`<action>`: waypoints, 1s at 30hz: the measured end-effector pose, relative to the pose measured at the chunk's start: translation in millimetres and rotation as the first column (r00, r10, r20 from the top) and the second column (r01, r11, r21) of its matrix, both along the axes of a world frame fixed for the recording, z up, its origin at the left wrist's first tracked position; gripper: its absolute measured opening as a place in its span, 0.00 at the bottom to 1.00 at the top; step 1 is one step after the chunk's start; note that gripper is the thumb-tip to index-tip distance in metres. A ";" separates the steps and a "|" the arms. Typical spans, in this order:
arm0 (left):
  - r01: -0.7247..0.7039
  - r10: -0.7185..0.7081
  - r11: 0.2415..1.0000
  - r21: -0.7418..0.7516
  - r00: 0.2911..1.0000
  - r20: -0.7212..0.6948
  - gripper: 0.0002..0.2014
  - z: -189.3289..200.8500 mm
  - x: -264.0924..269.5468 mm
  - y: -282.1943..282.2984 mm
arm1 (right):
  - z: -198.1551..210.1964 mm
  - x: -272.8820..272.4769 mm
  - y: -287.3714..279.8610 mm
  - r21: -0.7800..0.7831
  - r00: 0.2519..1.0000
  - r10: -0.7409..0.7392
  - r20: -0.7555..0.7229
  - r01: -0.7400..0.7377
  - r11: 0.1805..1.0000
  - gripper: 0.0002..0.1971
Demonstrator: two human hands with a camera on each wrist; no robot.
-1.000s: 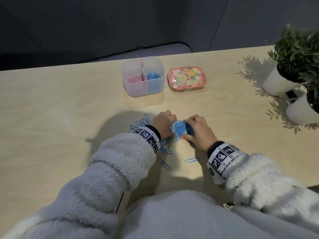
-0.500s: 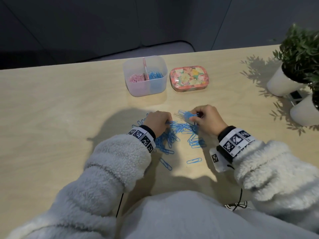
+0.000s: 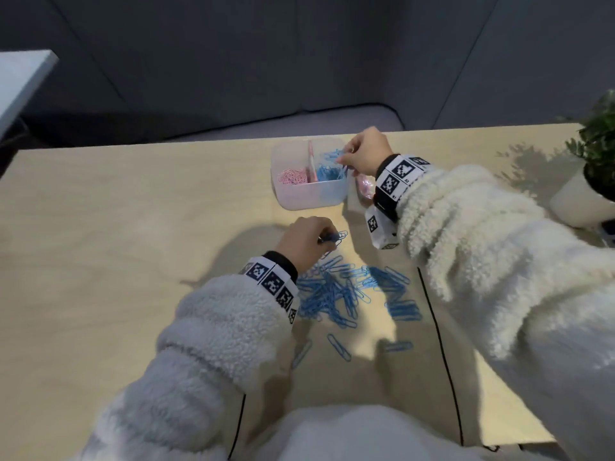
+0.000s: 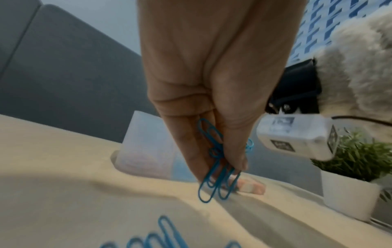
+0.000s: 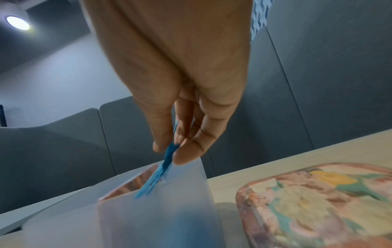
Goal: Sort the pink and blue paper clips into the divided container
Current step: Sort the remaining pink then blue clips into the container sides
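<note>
A translucent divided container (image 3: 309, 194) stands at the table's far middle, pink clips (image 3: 292, 177) in its left half and blue clips (image 3: 327, 173) in its right half. My right hand (image 3: 346, 161) hovers over the right half and pinches a bunch of blue paper clips (image 5: 161, 171) that hang down into it. My left hand (image 3: 324, 237) is nearer, between container and pile, pinching a few blue clips (image 4: 216, 161) just above the table. A pile of blue clips (image 3: 346, 291) lies on the wood in front of me.
A flowered tin (image 5: 314, 201) sits right of the container, mostly hidden by my right wrist in the head view. Potted plants in white pots (image 3: 579, 197) stand at the right edge. Single blue clips (image 3: 339, 347) lie near the front.
My right hand has carried a bunch of blue clips from the pile up to the container's right half. My left hand has lifted a few clips off the pile.
</note>
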State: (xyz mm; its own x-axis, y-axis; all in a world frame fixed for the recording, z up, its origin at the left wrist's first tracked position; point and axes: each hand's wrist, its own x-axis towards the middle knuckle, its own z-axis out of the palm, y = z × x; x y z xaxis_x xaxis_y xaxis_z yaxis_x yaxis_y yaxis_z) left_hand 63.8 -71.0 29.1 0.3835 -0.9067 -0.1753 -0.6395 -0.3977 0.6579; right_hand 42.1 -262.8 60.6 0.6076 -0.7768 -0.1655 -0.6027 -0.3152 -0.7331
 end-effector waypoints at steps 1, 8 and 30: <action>-0.018 0.018 1.000 -0.016 1.000 0.003 0.06 4.4 5.1 -3.7 | 0.2 3.2 0.2 0.026 1.000 0.001 0.018 -0.001 1.000 0.12; -0.171 0.179 0.983 -0.068 0.976 0.126 0.08 40.2 44.9 -63.0 | 0.4 -33.7 2.8 0.120 0.960 -0.107 0.257 0.078 0.990 0.08; -0.027 0.044 0.997 -0.066 0.961 0.271 0.10 30.0 55.5 -89.0 | -70.0 -240.0 120.9 0.023 0.814 0.321 -0.485 -0.355 0.935 0.66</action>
State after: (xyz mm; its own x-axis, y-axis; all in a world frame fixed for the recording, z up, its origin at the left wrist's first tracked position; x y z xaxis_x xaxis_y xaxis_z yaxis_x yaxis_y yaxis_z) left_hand 119.4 -160.0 59.1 0.4413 -0.8973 -0.0041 -0.7841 -0.3879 0.4845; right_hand -197.9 -141.9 -9.4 0.6937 -0.5562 -0.4575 -0.7162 -0.6002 -0.3562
